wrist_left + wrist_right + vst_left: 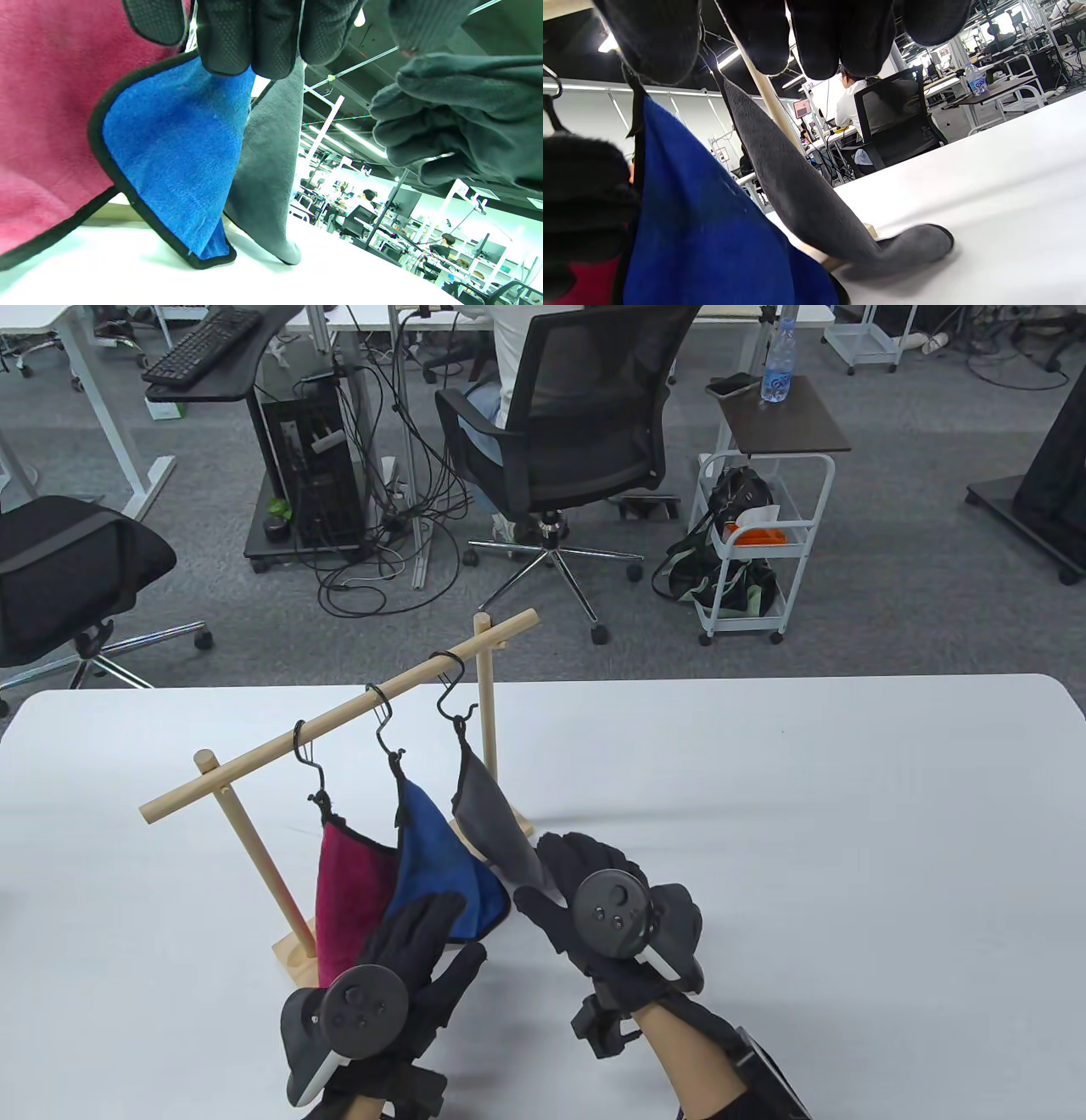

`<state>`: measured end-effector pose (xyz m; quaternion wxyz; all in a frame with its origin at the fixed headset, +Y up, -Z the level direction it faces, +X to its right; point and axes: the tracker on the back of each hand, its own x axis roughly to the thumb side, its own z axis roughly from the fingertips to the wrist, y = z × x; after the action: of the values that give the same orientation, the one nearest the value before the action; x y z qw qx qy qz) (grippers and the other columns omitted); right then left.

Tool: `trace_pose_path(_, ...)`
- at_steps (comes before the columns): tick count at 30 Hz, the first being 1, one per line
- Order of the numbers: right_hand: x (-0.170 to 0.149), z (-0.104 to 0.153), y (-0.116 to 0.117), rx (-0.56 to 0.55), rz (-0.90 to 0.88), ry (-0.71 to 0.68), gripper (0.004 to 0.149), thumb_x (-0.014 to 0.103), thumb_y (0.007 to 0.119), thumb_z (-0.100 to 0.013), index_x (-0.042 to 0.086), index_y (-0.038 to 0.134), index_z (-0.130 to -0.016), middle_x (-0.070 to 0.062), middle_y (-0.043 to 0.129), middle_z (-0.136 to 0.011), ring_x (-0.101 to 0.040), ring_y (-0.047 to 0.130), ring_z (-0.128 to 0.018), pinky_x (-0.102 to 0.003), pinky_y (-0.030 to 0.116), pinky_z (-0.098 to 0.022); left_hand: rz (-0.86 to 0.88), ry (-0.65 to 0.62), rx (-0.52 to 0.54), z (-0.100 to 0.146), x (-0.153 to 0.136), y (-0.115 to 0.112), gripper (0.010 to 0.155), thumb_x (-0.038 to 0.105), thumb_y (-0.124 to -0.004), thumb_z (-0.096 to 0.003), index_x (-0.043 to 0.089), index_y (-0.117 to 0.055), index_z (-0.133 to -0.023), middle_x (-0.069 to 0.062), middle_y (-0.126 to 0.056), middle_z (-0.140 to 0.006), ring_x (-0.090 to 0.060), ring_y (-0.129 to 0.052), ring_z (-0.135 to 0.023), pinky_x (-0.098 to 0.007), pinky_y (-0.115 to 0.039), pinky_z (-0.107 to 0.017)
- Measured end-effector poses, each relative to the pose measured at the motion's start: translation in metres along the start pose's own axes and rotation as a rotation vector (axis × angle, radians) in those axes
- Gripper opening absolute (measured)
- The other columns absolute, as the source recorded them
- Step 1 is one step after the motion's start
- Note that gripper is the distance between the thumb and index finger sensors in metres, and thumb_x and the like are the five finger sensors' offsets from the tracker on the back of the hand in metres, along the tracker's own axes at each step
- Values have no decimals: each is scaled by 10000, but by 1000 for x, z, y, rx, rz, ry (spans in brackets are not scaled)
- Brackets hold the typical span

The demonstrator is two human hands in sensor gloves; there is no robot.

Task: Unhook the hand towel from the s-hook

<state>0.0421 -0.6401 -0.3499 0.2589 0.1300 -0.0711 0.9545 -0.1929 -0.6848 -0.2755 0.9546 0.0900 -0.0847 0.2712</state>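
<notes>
Towels: three hang from the rail (339, 711) of a wooden rack (254, 848) near the table's (806, 814) left front corner, red towel (344, 891), blue towel (441, 874), grey towel (492, 814), each on its own S-hook.
Hooks: the red towel's hook (307, 759), the blue one's hook (383, 725) and the grey one's hook (448, 687) all sit on the rail, every towel loop on its hook.
Left hand: my left hand (399, 976) reaches up at the blue towel's lower part; in the left wrist view my fingertips (250, 38) lie together against its upper edge, but I cannot tell whether they pinch it or only touch.
Right hand: my right hand (611, 916) is just right of the blue towel, at the grey towel's lower corner; fingers curled, and I cannot tell whether they hold any cloth.
Grey towel tail: its tip rests on the table beside the rack's foot, seen in the right wrist view.
Progress: nothing is unhooked yet, I judge; I am only at the approach.
Left to do: settle on one towel, likely the blue, lift its loop up off the hook's lower bend, and bring it clear of the rack.
</notes>
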Motion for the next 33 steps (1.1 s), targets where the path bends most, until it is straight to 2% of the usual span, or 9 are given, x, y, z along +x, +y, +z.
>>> trace_pose_path(10,24,-59,-12,-56,-12,-7,697,564,726,-606,181,549,-1160,-235,569,-1189,-489,616,-1052,-672,497,-770,8,8,7,-1,-2,2,660,619,-637,-596,279,-574,-1159,-114,-646,-1201,-431,-665,-1098,-664,-523,-791)
trace_pose_path(17,35,-95,4,-25,-49,14,699,546,736,-607,177,532,-1165,-226,591,-1178,-474,650,-1034,-649,524,-766,12,10,14,-1,-3,3,658,618,-637,-598,281,-574,-1159,-114,-646,-1201,-432,-665,-1098,-665,-522,-791)
trace_pose_path(22,30,-109,23,16,-82,60,668,505,743,-618,171,535,-1158,-214,638,-1144,-451,700,-995,-616,562,-755,11,12,16,-1,-4,3,660,618,-637,-598,278,-574,-1160,-118,-646,-1201,-432,-664,-1098,-665,-522,-791)
trace_pose_path(25,25,-113,31,27,-109,87,582,433,747,-634,183,576,-1130,-184,701,-1092,-419,755,-948,-590,593,-744,9,11,20,-1,-4,3,659,618,-636,-599,278,-574,-1159,-116,-645,-1201,-435,-664,-1097,-665,-521,-791)
trace_pose_path(30,21,-116,35,12,-157,105,427,325,732,-654,218,669,-1062,-137,782,-1018,-378,816,-895,-564,626,-729,8,11,17,-2,-4,3,658,618,-635,-599,277,-576,-1159,-116,-645,-1201,-432,-663,-1098,-664,-522,-792)
trace_pose_path(33,21,-117,33,-7,-159,104,396,296,736,-651,218,698,-1037,-124,817,-974,-357,848,-855,-546,652,-713,4,11,15,-2,-4,3,658,618,-635,-598,277,-577,-1158,-119,-645,-1202,-435,-664,-1097,-664,-523,-791)
